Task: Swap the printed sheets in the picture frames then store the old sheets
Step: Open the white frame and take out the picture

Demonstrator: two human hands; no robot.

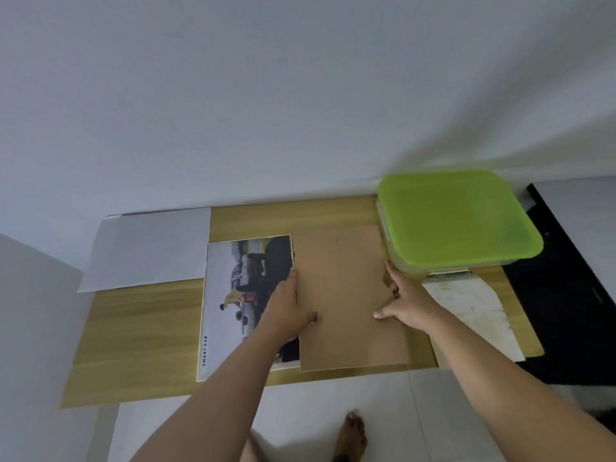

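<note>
Your left hand (pixel 287 308) is gripping left edge of brown backing board (pixel 346 298), thumb on top; your right hand (pixel 405 306) is pinching its right edge, fingers curled under. Board is lying at table (pixel 133 341) centre, overlapping printed sheet (pixel 240 295) marked SMART CAB.

Risks, as judged:
- Board dragging sideways, creasing print beneath.
- Right knuckles crowding green-lidded container (pixel 456 218); nudging likely.
- Worn sheet (pixel 473 311) beside right wrist overhanging table edge; arm catching it.
- White paper (pixel 146 251) lying well clear.
</note>
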